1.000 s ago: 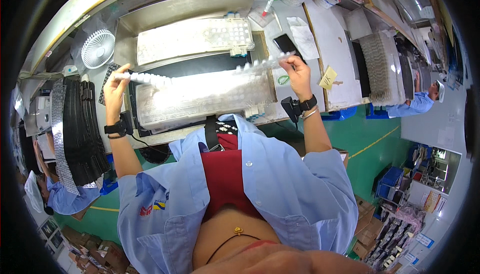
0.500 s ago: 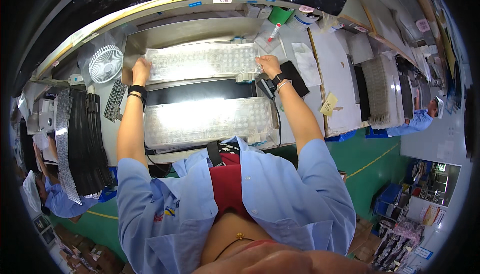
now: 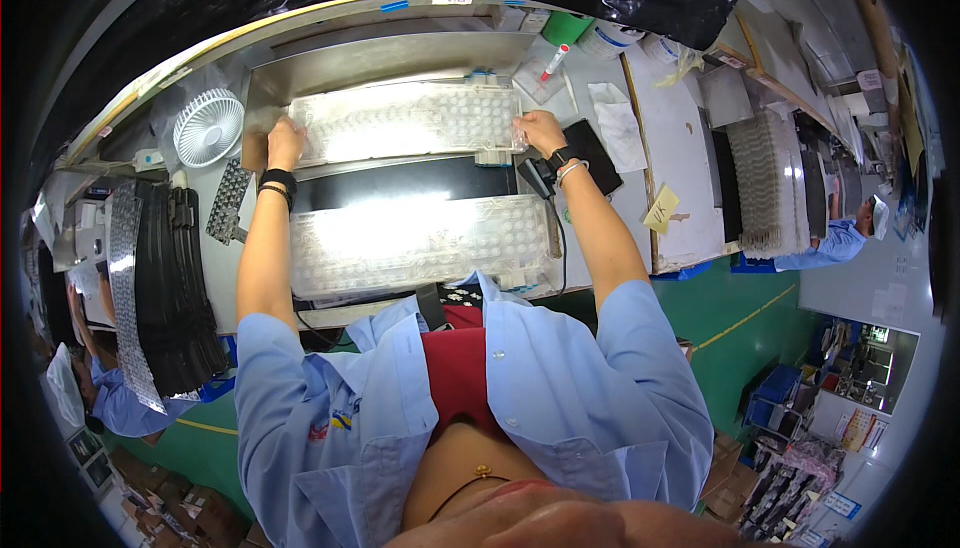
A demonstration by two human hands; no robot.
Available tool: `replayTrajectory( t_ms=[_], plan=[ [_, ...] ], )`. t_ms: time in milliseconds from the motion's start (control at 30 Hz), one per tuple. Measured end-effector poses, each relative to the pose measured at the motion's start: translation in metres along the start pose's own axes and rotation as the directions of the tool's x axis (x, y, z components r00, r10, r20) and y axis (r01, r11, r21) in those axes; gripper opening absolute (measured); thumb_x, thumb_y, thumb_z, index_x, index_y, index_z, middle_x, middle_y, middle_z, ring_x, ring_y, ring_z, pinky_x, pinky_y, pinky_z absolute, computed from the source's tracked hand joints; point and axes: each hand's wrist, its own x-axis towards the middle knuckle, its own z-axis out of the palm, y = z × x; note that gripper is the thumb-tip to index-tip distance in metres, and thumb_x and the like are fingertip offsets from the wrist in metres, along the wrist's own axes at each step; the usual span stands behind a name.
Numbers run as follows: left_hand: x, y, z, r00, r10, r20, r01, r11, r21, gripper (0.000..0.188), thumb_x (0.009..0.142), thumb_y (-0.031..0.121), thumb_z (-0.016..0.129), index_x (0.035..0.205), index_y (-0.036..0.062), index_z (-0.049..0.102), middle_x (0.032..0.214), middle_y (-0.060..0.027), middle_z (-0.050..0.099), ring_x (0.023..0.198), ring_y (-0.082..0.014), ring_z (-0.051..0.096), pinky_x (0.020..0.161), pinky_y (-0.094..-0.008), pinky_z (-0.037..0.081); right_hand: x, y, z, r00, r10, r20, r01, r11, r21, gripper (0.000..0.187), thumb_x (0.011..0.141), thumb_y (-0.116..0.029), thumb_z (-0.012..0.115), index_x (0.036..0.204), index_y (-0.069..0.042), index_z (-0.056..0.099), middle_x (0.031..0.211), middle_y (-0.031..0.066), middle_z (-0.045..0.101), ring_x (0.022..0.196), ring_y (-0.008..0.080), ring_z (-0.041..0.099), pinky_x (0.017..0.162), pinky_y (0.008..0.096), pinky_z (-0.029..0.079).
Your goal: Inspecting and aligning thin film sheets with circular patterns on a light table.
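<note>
A long, clear, keyboard-like panel (image 3: 455,118) with rows of small rounded cells lies at the back of the bench, brightly lit. My left hand (image 3: 285,143) is closed on its left end, the fingertips partly hidden. At the opposite end, my right hand (image 3: 541,132) pinches the right edge. A second, similar clear panel (image 3: 450,238) lies nearer to me, touched by neither hand. Between the two runs a dark strip (image 3: 400,185). Glare washes out part of both panels.
A white fan (image 3: 208,128) stands left of a metal guard (image 3: 390,60). To the right are a black handheld device (image 3: 536,177) with a cable, a red-and-white marker (image 3: 554,63) and a white cloth (image 3: 617,126). Stacks of black strips (image 3: 175,283) stand left; co-workers sit at both sides.
Both hands keep their hold on the far panel, which has hardly moved. The whole view has shifted slightly.
</note>
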Motion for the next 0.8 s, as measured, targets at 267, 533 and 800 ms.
replayTrajectory(
  t_ms=[267, 533, 800],
  plan=[
    [-0.016, 0.032, -0.01, 0.991, 0.002, -0.137, 0.001, 1.0, 0.027, 0.032, 0.069, 0.018, 0.068, 0.088, -0.0034, 0.055, 0.09, -0.0249, 0.059, 0.087, -0.0373, 0.058, 0.075, -0.0421, 0.046, -0.005, 0.002, -0.003, 1.0, -0.017, -0.022, 0.017, 1.0, -0.012, 0.019, 0.076, -0.016, 0.065, 0.07, 0.002, 0.06, 0.059, 0.0033, 0.056, 0.048, 0.0094, 0.048, 0.044, 0.0246, 0.037],
    [-0.01, 0.017, -0.008, 0.997, -0.005, -0.077, 0.007, 1.0, 0.03, 0.038, 0.068, 0.02, 0.07, 0.093, -0.0038, 0.054, 0.087, -0.0258, 0.059, 0.086, -0.0381, 0.058, 0.076, -0.0405, 0.046, -0.006, -0.014, -0.004, 0.998, 0.063, -0.006, -0.062, 0.944, -0.325, 0.032, 0.07, -0.027, 0.065, 0.083, 0.002, 0.062, 0.081, 0.0176, 0.063, 0.076, 0.028, 0.061, 0.067, 0.0368, 0.046],
    [-0.015, 0.043, -0.006, 0.991, -0.092, -0.094, 0.101, 0.99, 0.099, 0.058, 0.07, 0.027, 0.069, 0.112, -0.0033, 0.045, 0.111, -0.0289, 0.048, 0.102, -0.0382, 0.05, 0.085, -0.0415, 0.042, 0.003, -0.002, 0.018, 0.977, -0.075, -0.2, 0.073, 0.997, -0.017, 0.039, 0.077, -0.024, 0.058, 0.108, -0.001, 0.053, 0.101, 0.0197, 0.059, 0.095, 0.032, 0.056, 0.082, 0.0363, 0.042]
  ],
)
